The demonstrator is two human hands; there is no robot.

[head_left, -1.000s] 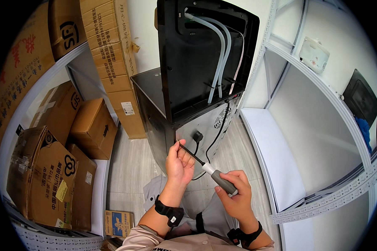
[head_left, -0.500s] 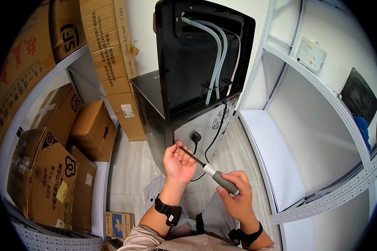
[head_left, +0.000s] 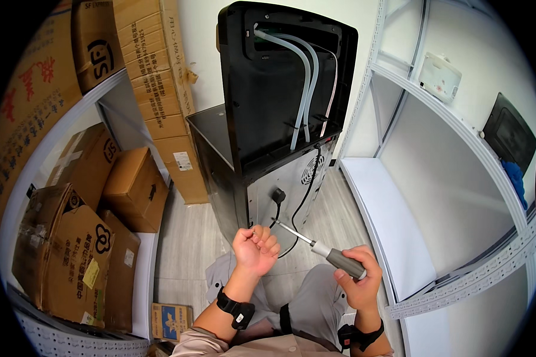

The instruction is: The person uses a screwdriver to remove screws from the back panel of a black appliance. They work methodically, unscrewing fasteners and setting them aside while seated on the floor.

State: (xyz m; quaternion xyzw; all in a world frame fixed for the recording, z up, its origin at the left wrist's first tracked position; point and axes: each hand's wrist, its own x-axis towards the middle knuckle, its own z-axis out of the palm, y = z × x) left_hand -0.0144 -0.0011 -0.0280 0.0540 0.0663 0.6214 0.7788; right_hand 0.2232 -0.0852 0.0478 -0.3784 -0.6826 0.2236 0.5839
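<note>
My right hand (head_left: 362, 275) grips the grey handle of a screwdriver (head_left: 345, 262). Its bare metal shaft points up and left, with the tip in front of the appliance's lower back. My left hand (head_left: 256, 250) is palm up, fingers curled in and thumb against them; something tiny may be pinched there, too small to name. Beyond both hands stands a tall black appliance (head_left: 268, 119) with its upper rear uncovered. Two translucent hoses (head_left: 307, 77) and a thin pale wire run down inside it. A black plug (head_left: 278, 195) and a power cord (head_left: 307, 202) are at its metal lower back.
Cardboard boxes (head_left: 71, 250) fill the left shelf, and a tall carton (head_left: 161, 101) leans near the appliance. On the right, a metal rack (head_left: 458, 119) holds a black panel (head_left: 509, 131) and a blue cloth (head_left: 514, 178). A small box (head_left: 171, 321) lies at lower left.
My right hand has drawn the screwdriver right and down, so its tip is away from my left fingers. The left fingers have curled in more.
</note>
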